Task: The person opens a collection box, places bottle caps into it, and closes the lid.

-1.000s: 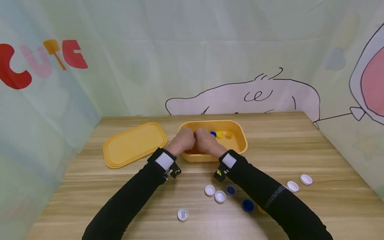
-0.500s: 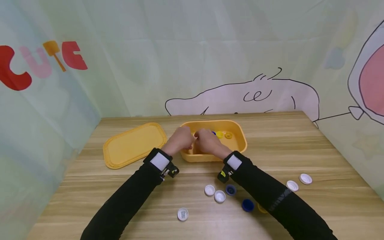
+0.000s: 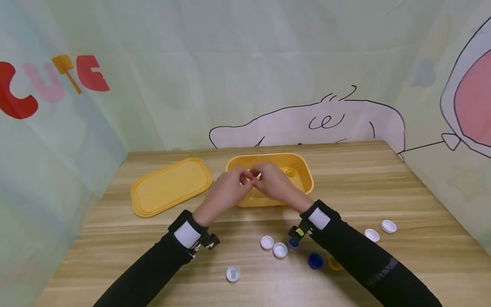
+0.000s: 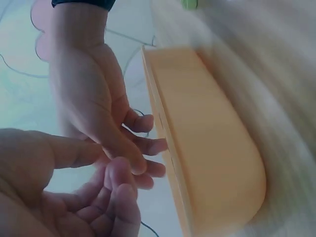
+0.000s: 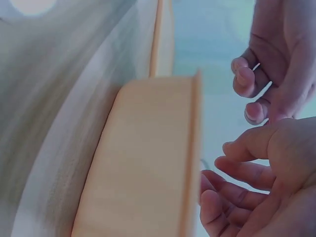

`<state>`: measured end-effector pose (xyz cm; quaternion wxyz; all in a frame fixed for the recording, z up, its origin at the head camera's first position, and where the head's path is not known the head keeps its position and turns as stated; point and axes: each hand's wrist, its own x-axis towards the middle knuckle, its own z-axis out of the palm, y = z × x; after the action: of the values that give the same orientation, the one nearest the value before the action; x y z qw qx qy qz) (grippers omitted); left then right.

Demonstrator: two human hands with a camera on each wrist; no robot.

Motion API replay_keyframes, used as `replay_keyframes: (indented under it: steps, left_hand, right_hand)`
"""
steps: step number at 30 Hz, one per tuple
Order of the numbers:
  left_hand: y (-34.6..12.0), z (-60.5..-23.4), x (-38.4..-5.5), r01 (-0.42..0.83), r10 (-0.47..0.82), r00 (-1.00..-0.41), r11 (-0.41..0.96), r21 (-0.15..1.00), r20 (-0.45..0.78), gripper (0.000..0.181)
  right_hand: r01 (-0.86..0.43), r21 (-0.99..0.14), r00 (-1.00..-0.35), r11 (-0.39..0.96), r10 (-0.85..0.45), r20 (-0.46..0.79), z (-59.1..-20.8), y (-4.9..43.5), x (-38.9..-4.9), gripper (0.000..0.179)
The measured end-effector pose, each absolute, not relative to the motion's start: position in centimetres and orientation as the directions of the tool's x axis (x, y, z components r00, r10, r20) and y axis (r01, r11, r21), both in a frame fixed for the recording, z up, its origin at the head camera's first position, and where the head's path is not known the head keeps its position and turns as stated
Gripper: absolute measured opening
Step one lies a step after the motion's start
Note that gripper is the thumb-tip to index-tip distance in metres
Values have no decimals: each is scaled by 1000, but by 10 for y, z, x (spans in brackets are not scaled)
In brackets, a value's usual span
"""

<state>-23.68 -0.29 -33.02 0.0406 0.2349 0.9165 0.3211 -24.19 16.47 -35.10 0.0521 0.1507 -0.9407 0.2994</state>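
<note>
Both bare hands are raised over the front of the yellow-orange box, fingertips meeting. My left hand has loosely bent fingers. In the left wrist view, its thumb and index finger come up to the right hand's thumb. My right hand bends down at the wrist, its fingers relaxed and spread a little in the right wrist view. No object shows between the fingers of either hand. A yellow bottle cap lies in the box behind the right hand; the hands cover much of the rest inside.
The flat yellow lid lies left of the box. Before it are white caps, a dark blue cap, a purplish-blue cap and a yellow cap near the right sleeve. More white caps lie far right.
Both hands have lifted out of the box and drawn back toward the person. Fingers that were down inside it now show above its front rim. The caps on the table stay put.
</note>
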Motion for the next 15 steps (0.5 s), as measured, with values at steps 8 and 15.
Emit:
replay_keyframes:
  steps: [8, 15]
  left_hand:
    - [-26, -345, -207, 464, 517, -846, 595, 657, 129, 8]
    - [-32, -367, -187, 498, 622, -782, 573, 651, 50, 4]
  right_hand:
    - [-392, -461, -918, 796, -302, 257, -340, 170, -189, 19]
    - [-445, -403, -895, 800, -376, 241, -348, 178, -148, 19]
